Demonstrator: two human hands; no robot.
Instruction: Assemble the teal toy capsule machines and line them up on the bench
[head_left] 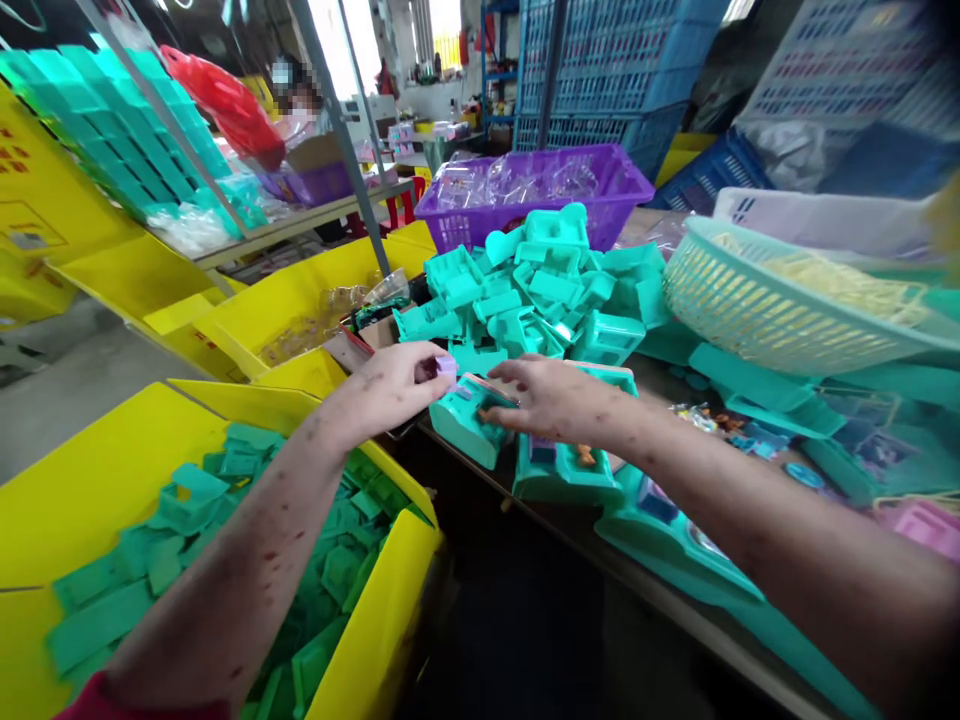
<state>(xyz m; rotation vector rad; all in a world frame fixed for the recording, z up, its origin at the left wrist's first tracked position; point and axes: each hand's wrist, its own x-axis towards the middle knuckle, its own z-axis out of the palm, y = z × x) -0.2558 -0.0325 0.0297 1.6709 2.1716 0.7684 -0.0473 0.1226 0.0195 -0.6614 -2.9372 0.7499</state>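
My left hand (394,390) is closed in a pinch on a small lilac plastic piece (445,368), just above the left end of a teal plastic tray (469,435). Over the same tray reaches my right hand (544,398), its thumb and fingers apart. A small brown piece (491,412) shows close to the right thumb tip; whether they touch is hard to make out. Beside it stands another teal tray (566,485), partly under my right wrist, with an orange-brown figure (586,456) and a purple piece in it.
Teal plastic parts (525,290) are heaped behind the trays, before a purple basket (626,195) of clear packs. A yellow box (397,600) of teal parts stands left, below table height. A pale green basket (787,300) sits right. A person (300,100) is in the background.
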